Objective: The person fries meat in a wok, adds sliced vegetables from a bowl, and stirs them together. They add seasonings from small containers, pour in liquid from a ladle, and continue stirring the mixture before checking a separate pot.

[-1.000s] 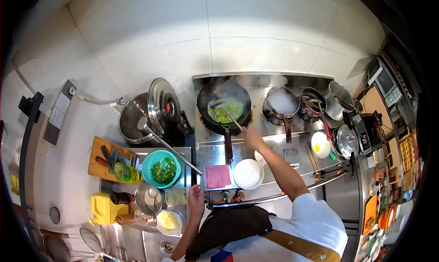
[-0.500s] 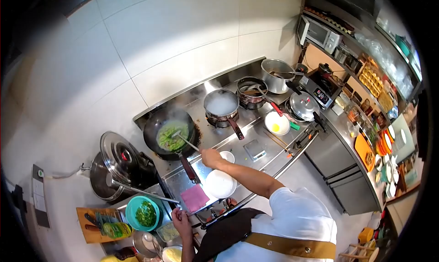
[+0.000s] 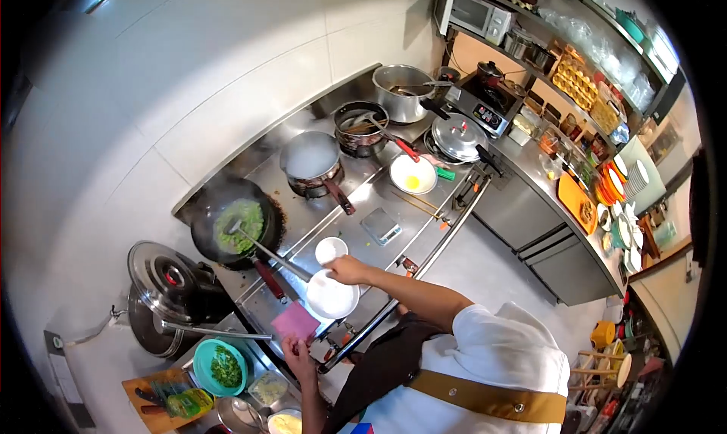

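Note:
My right hand [image 3: 345,270] is closed at the near rim of a small white bowl [image 3: 332,248], above a larger white plate [image 3: 332,298]; its exact grip is partly hidden. The spatula [image 3: 273,254] leans in the black wok [image 3: 203,237], its handle end just left of my fingers. Chopped greens [image 3: 239,226] steam in the wok, whose dark red handle [image 3: 269,279] points toward me. Low on the left, my left hand [image 3: 298,352] has its loosely bent fingers apart at the lower edge of a pink cloth [image 3: 295,322].
A steaming saucepan [image 3: 312,157] and other pots stand along the stove. A bowl with an egg yolk [image 3: 413,175] and a small scale [image 3: 381,226] lie to the right. Near my left arm are a large lidded pot [image 3: 155,313] and a teal bowl of herbs [image 3: 219,366].
My right hand has let go of the spatula handle and moved to the small bowl. My left hand has come closer to the pink cloth. The view has shifted and turned.

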Tool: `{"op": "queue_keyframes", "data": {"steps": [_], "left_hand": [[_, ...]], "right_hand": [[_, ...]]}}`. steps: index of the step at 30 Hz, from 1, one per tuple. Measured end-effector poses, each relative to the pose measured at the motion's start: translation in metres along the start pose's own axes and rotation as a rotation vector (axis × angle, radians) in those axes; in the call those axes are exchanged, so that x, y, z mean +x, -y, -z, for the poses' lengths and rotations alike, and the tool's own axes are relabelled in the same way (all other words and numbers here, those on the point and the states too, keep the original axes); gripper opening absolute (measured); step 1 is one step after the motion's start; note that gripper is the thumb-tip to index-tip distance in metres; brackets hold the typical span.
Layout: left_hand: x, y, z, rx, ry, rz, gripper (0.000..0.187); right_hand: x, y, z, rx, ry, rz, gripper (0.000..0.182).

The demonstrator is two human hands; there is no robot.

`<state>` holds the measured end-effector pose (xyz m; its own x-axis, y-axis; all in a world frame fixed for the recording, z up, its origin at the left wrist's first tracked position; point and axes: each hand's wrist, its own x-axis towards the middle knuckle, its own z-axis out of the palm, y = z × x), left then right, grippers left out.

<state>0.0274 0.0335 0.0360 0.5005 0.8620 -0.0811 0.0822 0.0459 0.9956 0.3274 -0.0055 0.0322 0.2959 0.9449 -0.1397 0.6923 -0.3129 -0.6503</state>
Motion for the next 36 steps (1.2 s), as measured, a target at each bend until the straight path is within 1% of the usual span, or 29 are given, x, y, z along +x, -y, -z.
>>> {"op": "queue_keyframes", "data": {"steps": [1, 2, 3, 4, 6, 7, 8, 9, 10, 11, 12, 13, 14, 16, 17, 18, 20, 22, 24, 25, 26, 28, 29, 30, 31, 32, 34, 35, 36], "left_hand": [[-0.006, -0.001, -0.011, 0.038, 0.001, 0.032, 0.021], [-0.011, 0.001, -0.021, 0.076, -0.001, 0.062, 0.020], [-0.014, 0.030, -0.027, 0.048, 0.017, 0.131, 0.021], [-0.020, 0.042, -0.035, 0.053, 0.019, 0.132, 0.021], [-0.026, 0.057, -0.064, 0.322, 0.155, 0.209, 0.026], [-0.027, 0.058, -0.082, 0.330, 0.152, 0.214, 0.026], [-0.032, 0.059, -0.100, 0.360, 0.194, 0.325, 0.029], [-0.034, 0.061, -0.128, 0.379, 0.231, 0.435, 0.031], [-0.032, 0.068, -0.161, 0.376, 0.218, 0.442, 0.031], [-0.037, 0.072, -0.183, 0.400, 0.201, 0.408, 0.032], [-0.048, 0.070, -0.192, 0.437, 0.190, 0.389, 0.033], [-0.052, 0.074, -0.209, 0.482, 0.223, 0.437, 0.034], [-0.061, 0.069, -0.236, 0.454, 0.190, 0.434, 0.034], [-0.058, 0.048, -0.281, 0.431, 0.259, 0.459, 0.034], [-0.056, 0.035, -0.306, 0.373, 0.240, 0.464, 0.034], [-0.054, 0.034, -0.325, 0.353, 0.248, 0.435, 0.033], [-0.049, 0.034, -0.357, 0.366, 0.276, 0.391, 0.033], [-0.046, 0.021, -0.385, 0.380, 0.290, 0.342, 0.034], [-0.038, 0.025, -0.409, 0.374, 0.298, 0.254, 0.033], [-0.035, 0.050, -0.416, 0.353, 0.283, 0.296, 0.031], [-0.036, 0.080, -0.418, 0.407, 0.280, 0.230, 0.029], [-0.049, 0.058, -0.442, 0.483, 0.148, 0.178, 0.028], [-0.056, 0.057, -0.455, 0.342, 0.045, 0.183, 0.026], [-0.062, 0.033, -0.472, 0.199, 0.001, 0.315, 0.027], [-0.067, 0.037, -0.485, 0.185, -0.011, 0.341, 0.029], [-0.073, 0.041, -0.498, 0.173, -0.021, 0.369, 0.030], [-0.079, 0.041, -0.529, 0.196, -0.022, 0.387, 0.033], [-0.080, 0.046, -0.541, 0.221, -0.018, 0.437, 0.034], [-0.075, 0.049, -0.561, 0.236, -0.012, 0.485, 0.035]], "right_hand": [[-0.017, -0.015, 0.008, 0.009, -0.005, -0.006, 0.040], [-0.033, -0.031, 0.018, 0.031, 0.100, 0.015, 0.041], [-0.045, -0.047, 0.031, 0.051, 0.206, 0.040, 0.041], [-0.054, -0.061, 0.047, 0.056, 0.204, 0.039, 0.041], [-0.070, -0.087, 0.087, 0.345, 0.343, -0.152, 0.041], [-0.073, -0.102, 0.111, 0.355, 0.331, -0.103, 0.042], [-0.076, -0.117, 0.132, 0.363, 0.342, -0.102, 0.042], [-0.078, -0.134, 0.160, 0.424, 0.323, -0.054, 0.042], [-0.075, -0.155, 0.184, 0.483, 0.302, -0.003, 0.042], [-0.073, -0.188, 0.193, 0.483, 0.233, 0.154, 0.039], [-0.080, -0.203, 0.208, 0.524, 0.247, 0.144, 0.039], [-0.086, -0.214, 0.235, 0.435, 0.234, 0.104, 0.038], [-0.086, -0.228, 0.270, 0.303, 0.216, 0.089, 0.037], [-0.100, -0.257, 0.319, 0.428, 0.182, -0.029, 0.037], [-0.105, -0.273, 0.343, 0.465, 0.097, -0.086, 0.036], [-0.114, -0.290, 0.364, 0.512, 0.014, -0.155, 0.034], [-0.129, -0.318, 0.406, 0.184, -0.319, -0.083, 0.031], [-0.131, -0.358, 0.437, 0.003, -0.487, -0.194, 0.029], [-0.130, -0.382, 0.469, 0.042, -0.662, -0.227, 0.031], [-0.120, -0.401, 0.483, -0.073, -0.732, -0.204, 0.029], [-0.109, -0.413, 0.504, -0.106, -0.708, -0.170, 0.029], [-0.075, -0.430, 0.533, -0.312, -0.721, -0.188, 0.030], [-0.053, -0.437, 0.545, -0.303, -0.716, -0.161, 0.030], [-0.032, -0.447, 0.555, -0.437, -0.690, -0.236, 0.036], [-0.014, -0.454, 0.565, -0.573, -0.662, -0.310, 0.043], [0.003, -0.463, 0.569, -0.562, -0.652, -0.290, 0.043], [0.038, -0.483, 0.575, -0.631, -0.420, -0.407, 0.038], [0.053, -0.494, 0.575, -0.612, -0.397, -0.383, 0.034], [0.067, -0.506, 0.578, -0.641, -0.286, -0.349, 0.035]]}}
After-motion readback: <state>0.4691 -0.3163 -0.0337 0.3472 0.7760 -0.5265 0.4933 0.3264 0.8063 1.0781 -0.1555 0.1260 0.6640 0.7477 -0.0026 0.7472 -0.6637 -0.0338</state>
